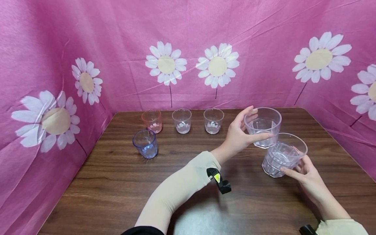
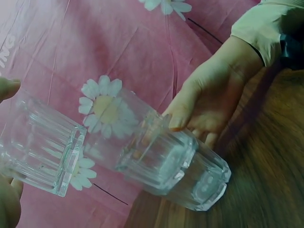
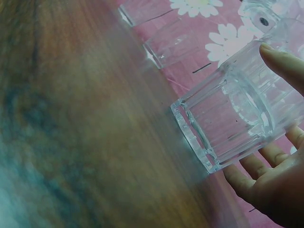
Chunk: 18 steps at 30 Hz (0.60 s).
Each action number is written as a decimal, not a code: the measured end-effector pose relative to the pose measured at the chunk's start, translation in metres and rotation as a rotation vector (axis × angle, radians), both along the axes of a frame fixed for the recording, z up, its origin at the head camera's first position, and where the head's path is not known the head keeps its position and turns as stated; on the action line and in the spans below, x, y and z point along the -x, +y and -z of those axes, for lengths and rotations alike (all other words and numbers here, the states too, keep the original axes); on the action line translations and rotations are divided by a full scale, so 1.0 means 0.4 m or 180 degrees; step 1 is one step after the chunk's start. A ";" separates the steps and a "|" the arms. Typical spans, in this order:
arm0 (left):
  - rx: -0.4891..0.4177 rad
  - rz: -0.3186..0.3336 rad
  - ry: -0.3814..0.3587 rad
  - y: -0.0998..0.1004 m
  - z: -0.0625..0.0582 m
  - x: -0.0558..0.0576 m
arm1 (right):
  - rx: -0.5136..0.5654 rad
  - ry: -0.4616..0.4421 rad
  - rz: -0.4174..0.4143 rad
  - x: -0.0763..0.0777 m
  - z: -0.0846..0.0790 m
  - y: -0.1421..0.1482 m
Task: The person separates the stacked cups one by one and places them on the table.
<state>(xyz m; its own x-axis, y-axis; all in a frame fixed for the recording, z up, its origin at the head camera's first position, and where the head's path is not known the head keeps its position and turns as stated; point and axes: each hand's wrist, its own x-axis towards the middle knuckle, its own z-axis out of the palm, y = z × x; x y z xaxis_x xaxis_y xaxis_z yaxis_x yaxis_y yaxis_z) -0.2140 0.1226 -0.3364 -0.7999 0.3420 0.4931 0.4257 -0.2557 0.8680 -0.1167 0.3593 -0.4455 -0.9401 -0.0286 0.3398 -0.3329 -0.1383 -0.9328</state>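
My left hand [image 1: 236,136] grips a clear plastic cup [image 1: 263,127], thumb in front and fingers behind, raised above the table at the right. Just below and to its right, my right hand [image 1: 312,181] holds a stack of two nested clear cups [image 1: 279,160] from the side. Two thick bases of that stack [image 2: 164,164] show one inside the other in the left wrist view. The left hand's cup [image 2: 40,142] is apart from the stack there. Whether the stack's base touches the table is hard to tell.
Along the back of the wooden table [image 1: 117,192] stand a red-tinted cup [image 1: 152,123] and two clear cups [image 1: 181,122], spaced apart. A blue cup [image 1: 147,145] stands in front of the red one. Pink flowered cloth [image 1: 117,39] surrounds the table's back and sides.
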 end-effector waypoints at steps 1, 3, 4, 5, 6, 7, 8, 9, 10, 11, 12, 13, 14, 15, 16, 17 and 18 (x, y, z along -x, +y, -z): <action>0.0009 -0.0006 -0.0016 -0.003 0.003 0.000 | -0.0015 -0.0001 0.0004 0.000 0.000 0.000; 0.0001 -0.0020 -0.0054 -0.008 0.009 -0.001 | -0.0024 0.0000 0.0012 0.000 0.001 -0.001; -0.0001 -0.0031 -0.0067 -0.010 0.012 0.000 | -0.0019 0.0003 0.0009 0.000 0.001 -0.002; -0.0005 -0.0038 -0.0076 -0.013 0.014 0.000 | -0.0010 0.0006 0.0004 0.000 0.001 -0.002; -0.0014 -0.0042 -0.0084 -0.016 0.016 0.001 | -0.0012 0.0016 0.0000 -0.001 0.001 -0.002; -0.0015 -0.0045 -0.0088 -0.018 0.017 0.001 | 0.0001 0.0021 -0.0004 -0.001 0.000 -0.003; -0.0021 -0.0045 -0.0093 -0.021 0.018 0.003 | 0.0009 0.0026 -0.0007 -0.001 0.000 -0.003; -0.0008 -0.0049 -0.0091 -0.024 0.019 0.004 | 0.0011 0.0030 -0.0008 -0.001 -0.001 -0.003; -0.0001 -0.0050 -0.0100 -0.026 0.020 0.005 | 0.0011 0.0032 -0.0008 -0.001 -0.001 -0.003; 0.0005 -0.0049 -0.0110 -0.029 0.021 0.006 | 0.0001 0.0030 -0.0004 -0.002 -0.001 -0.003; 0.0005 -0.0046 -0.0127 -0.032 0.022 0.007 | -0.0008 0.0026 -0.0002 -0.002 -0.001 -0.003; 0.0010 -0.0050 -0.0142 -0.035 0.023 0.008 | -0.0016 0.0021 0.0002 -0.002 -0.001 -0.003; 0.0015 -0.0054 -0.0158 -0.038 0.024 0.009 | -0.0028 0.0015 0.0004 -0.002 -0.001 -0.003; 0.0018 -0.0055 -0.0177 -0.041 0.026 0.009 | -0.0037 0.0010 0.0005 -0.003 0.000 -0.003; 0.0014 -0.0055 -0.0204 -0.044 0.028 0.010 | -0.0048 0.0006 0.0006 -0.003 0.000 -0.003; 0.0009 -0.0058 -0.0228 -0.047 0.030 0.010 | -0.0057 0.0005 0.0010 -0.003 0.001 -0.002; 0.0006 -0.0064 -0.0249 -0.049 0.033 0.010 | -0.0059 0.0006 0.0013 -0.003 0.001 -0.002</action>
